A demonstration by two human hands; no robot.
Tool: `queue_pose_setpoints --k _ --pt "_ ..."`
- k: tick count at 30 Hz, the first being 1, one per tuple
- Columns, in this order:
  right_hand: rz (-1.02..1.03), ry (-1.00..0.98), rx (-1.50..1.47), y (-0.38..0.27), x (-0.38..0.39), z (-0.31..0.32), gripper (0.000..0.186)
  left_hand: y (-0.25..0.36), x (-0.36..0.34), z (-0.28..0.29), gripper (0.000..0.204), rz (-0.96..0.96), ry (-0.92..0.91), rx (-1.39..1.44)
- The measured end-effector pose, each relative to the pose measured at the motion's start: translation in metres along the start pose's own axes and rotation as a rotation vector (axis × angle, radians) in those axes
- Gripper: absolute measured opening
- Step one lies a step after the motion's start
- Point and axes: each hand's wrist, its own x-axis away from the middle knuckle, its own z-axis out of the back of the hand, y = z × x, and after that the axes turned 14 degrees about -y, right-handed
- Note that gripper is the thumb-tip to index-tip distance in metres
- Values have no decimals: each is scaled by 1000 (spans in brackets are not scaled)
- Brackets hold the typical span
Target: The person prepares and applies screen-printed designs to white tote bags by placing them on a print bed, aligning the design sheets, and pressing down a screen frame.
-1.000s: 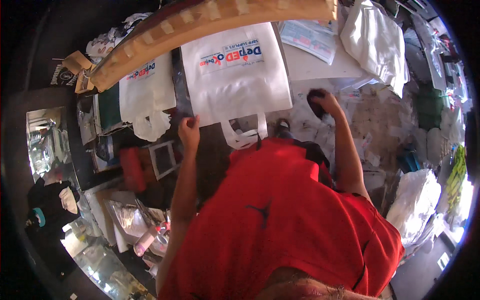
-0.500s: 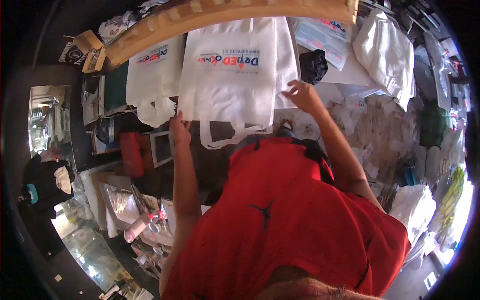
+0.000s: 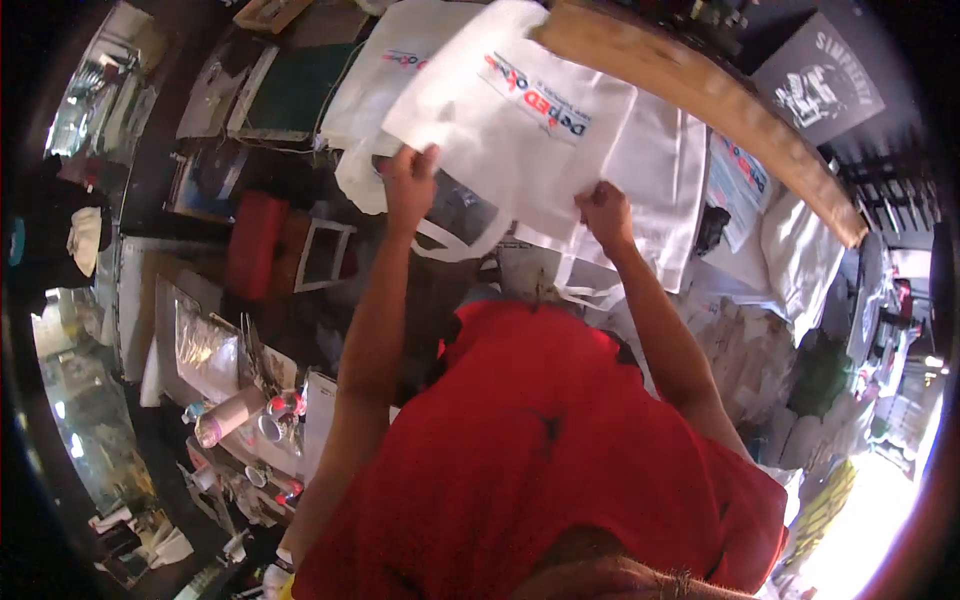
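Note:
A white cloth tote bag (image 3: 480,120) with a red and blue print hangs between my two hands, tilted to the left. My left hand (image 3: 410,185) pinches its lower left corner. The right hand (image 3: 607,215) is closed on its lower right edge, thumb and fingers together. The bag's loop handle (image 3: 465,245) dangles below. Beneath and to its right lies a second white tote bag (image 3: 665,165), its handle hanging toward me. Another printed white bag (image 3: 385,65) rests to the left, partly covered by the one I hold.
A thick wooden beam (image 3: 700,100) crosses above the bags. Crumpled black plastic (image 3: 712,230) and white bags (image 3: 795,255) lie at the right. On the left are a green panel (image 3: 300,90), a red box (image 3: 258,245), a white frame (image 3: 325,252) and a pinkish bottle (image 3: 230,415).
The top bag has swung left and tilted, uncovering the bag beneath. My right hand has closed on its edge. My left hand keeps its corner. The whole view has turned.

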Motion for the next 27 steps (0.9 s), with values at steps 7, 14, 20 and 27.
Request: queue_pose_setpoints --k 7,14,20,27 --pt "197 43 300 -88 -157 -96 41 -128 -81 113 42 210 179 -281" --pt "-7 -429 243 -52 -189 -122 48 -216 -126 90 42 443 8 -374" --pt "277 -503 408 -11 -86 -59 40 -236 -106 88 38 372 25 -248" --pt "-107 145 126 74 32 74 22 -242 -103 86 30 238 140 54"
